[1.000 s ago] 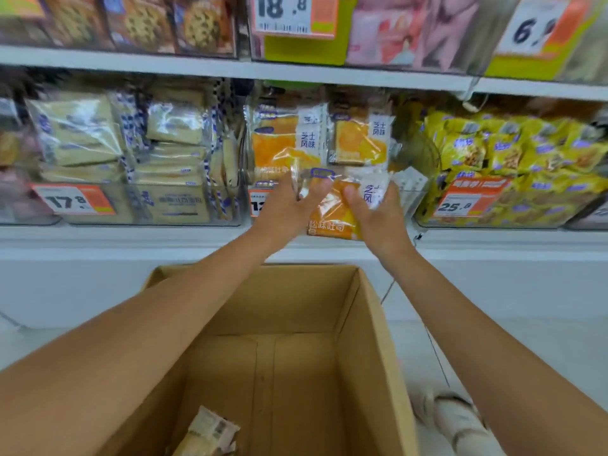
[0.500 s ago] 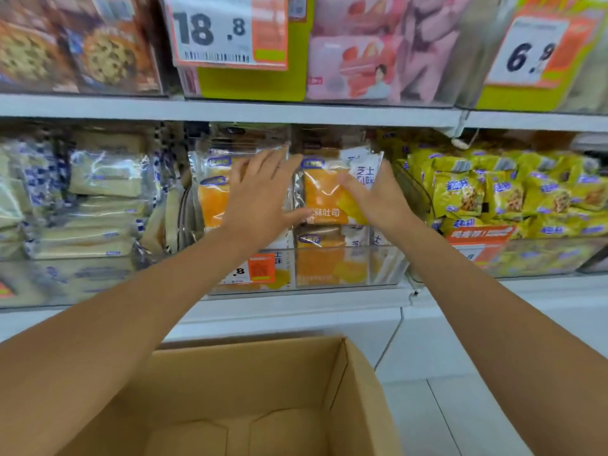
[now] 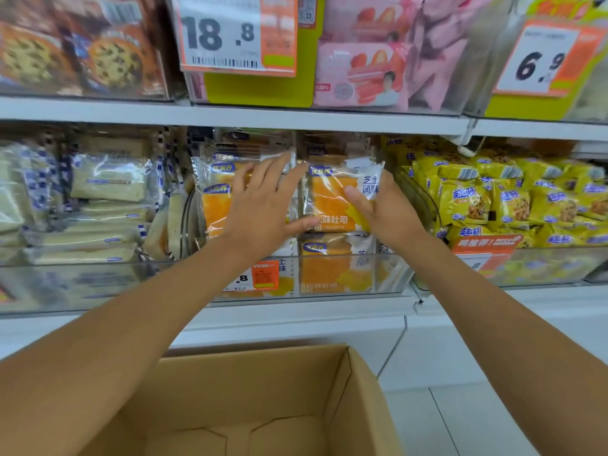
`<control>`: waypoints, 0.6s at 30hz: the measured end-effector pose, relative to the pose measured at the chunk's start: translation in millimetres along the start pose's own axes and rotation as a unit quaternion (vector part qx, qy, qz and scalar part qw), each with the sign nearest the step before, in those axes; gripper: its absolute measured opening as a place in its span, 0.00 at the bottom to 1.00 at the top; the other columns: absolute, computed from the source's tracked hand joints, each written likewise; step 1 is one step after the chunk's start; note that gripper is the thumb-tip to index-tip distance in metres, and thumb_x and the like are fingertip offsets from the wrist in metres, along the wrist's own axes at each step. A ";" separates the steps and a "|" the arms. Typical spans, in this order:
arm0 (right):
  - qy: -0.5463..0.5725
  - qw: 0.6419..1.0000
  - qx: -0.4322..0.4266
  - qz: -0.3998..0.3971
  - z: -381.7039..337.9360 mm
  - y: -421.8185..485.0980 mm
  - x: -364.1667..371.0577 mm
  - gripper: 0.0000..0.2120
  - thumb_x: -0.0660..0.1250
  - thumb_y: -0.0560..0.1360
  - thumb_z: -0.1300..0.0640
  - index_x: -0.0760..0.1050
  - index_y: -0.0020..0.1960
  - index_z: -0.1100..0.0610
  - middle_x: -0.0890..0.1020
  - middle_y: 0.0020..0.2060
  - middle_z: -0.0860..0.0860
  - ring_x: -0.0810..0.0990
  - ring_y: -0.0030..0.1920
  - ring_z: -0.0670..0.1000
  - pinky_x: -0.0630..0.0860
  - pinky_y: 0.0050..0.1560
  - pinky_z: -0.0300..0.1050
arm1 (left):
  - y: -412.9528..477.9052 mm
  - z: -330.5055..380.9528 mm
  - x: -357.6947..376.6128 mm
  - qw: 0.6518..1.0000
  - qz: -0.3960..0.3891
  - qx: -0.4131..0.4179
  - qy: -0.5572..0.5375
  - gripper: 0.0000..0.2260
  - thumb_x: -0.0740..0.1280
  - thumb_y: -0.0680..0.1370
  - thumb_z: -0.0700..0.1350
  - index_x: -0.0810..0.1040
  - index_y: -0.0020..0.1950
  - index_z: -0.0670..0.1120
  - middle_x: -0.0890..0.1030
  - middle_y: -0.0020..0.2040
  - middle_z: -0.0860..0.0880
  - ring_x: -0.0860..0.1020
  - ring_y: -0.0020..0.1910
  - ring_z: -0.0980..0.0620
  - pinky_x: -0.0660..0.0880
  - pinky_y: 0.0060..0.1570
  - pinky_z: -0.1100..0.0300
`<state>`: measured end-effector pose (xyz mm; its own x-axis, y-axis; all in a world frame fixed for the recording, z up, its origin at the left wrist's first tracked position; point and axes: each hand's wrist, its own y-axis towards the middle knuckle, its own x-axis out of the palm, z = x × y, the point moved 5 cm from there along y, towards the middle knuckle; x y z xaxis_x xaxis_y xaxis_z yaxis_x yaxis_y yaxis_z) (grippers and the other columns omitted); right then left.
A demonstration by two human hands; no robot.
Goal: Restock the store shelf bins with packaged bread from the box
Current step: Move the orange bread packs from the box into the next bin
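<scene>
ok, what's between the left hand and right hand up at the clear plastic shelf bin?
Head view: one orange-printed clear-wrapped bread packet, held upright. The right hand pinches its right edge; the left hand lies flat beside it.

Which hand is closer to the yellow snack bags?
The right hand. It holds an orange bread pack just left of the yellow snack bags. The left hand is further left, on the other side of that pack, fingers spread.

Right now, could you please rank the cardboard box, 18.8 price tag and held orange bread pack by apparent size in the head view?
1. cardboard box, though nearest the camera and cropped.
2. 18.8 price tag.
3. orange bread pack, partly behind the right hand.
</scene>
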<state>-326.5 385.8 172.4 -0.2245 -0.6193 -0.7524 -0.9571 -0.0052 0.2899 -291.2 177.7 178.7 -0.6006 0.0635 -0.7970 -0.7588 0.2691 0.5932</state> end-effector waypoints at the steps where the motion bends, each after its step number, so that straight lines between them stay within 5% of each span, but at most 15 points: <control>1: -0.010 1.000 -0.002 -0.001 -1.7 -4.7 -3.5 0.38 0.57 0.72 0.28 0.66 0.65 0.59 0.77 0.58 0.56 0.76 0.58 0.58 0.75 0.58 0.57 | 0.1 -0.5 -0.8 1.000 -0.006 0.005 -0.007 0.40 0.50 0.73 0.74 0.59 0.79 0.52 0.62 0.78 0.46 0.61 0.76 0.46 0.52 0.73 0.45; 3: -0.017 0.999 -0.012 0.028 -1.2 -10.0 -10.6 0.46 0.53 0.68 0.22 0.66 0.69 0.58 0.77 0.61 0.56 0.74 0.62 0.58 0.73 0.62 0.58 | -1.2 -1.5 -4.1 0.999 -0.018 0.014 -0.028 0.40 0.48 0.74 0.73 0.56 0.80 0.52 0.60 0.79 0.45 0.59 0.77 0.45 0.50 0.75 0.45; 5: -0.056 0.995 -0.025 0.077 -3.8 -22.9 -16.0 0.45 0.59 0.72 0.27 0.61 0.75 0.59 0.71 0.69 0.58 0.68 0.68 0.59 0.67 0.68 0.59 | -8.2 -2.4 -11.4 0.998 -0.014 0.016 -0.054 0.39 0.52 0.74 0.71 0.56 0.80 0.52 0.59 0.79 0.45 0.59 0.77 0.45 0.50 0.76 0.46; 7: -0.086 0.980 -0.072 0.165 -12.0 -45.2 -20.7 0.33 0.67 0.76 0.40 0.67 0.71 0.60 0.72 0.64 0.60 0.70 0.64 0.60 0.70 0.63 0.57 | -20.7 -1.9 -23.9 0.997 0.016 0.011 -0.081 0.34 0.59 0.76 0.66 0.63 0.77 0.51 0.65 0.76 0.45 0.63 0.74 0.44 0.54 0.74 0.46; 9: -0.085 0.967 -0.117 0.212 -24.5 -72.5 -17.5 0.19 0.70 0.75 0.48 0.75 0.61 0.59 0.75 0.55 0.57 0.75 0.55 0.56 0.76 0.47 0.52 | -39.5 -0.3 -34.3 0.992 0.041 0.013 -0.116 0.25 0.64 0.76 0.60 0.73 0.69 0.49 0.74 0.68 0.46 0.71 0.67 0.43 0.60 0.67 0.50; 12: -0.059 0.977 -0.144 0.144 -35.0 -113.9 13.4 0.10 0.70 0.75 0.52 0.78 0.52 0.57 0.76 0.50 0.53 0.78 0.46 0.54 0.71 0.34 0.43 | -86.4 -1.2 -33.2 0.984 0.022 0.018 -0.178 0.18 0.71 0.75 0.54 0.78 0.60 0.45 0.79 0.57 0.46 0.77 0.56 0.43 0.69 0.56 0.51; 16: -0.033 0.988 -0.153 0.014 -41.8 -176.6 72.6 0.09 0.69 0.76 0.52 0.78 0.52 0.57 0.76 0.50 0.51 0.78 0.45 0.52 0.74 0.37 0.46 | -171.1 0.9 -24.0 0.976 -0.065 -0.007 -0.207 0.15 0.74 0.74 0.50 0.80 0.58 0.46 0.72 0.71 0.46 0.78 0.58 0.46 0.77 0.51 0.53; 18: -0.036 0.989 -0.134 -0.053 -41.0 -206.3 104.6 0.10 0.67 0.78 0.51 0.78 0.53 0.56 0.76 0.51 0.51 0.78 0.44 0.52 0.75 0.40 0.48 | -210.6 2.8 -21.4 0.976 -0.087 -0.013 -0.197 0.15 0.74 0.74 0.50 0.80 0.57 0.45 0.74 0.69 0.44 0.79 0.55 0.45 0.80 0.46 0.50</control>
<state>-145.0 289.9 58.2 -0.1476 -0.5468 -0.8241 -0.8950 -0.2809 0.3466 -117.9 122.5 70.5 -0.3218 0.3848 -0.8651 -0.8502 0.2846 0.4429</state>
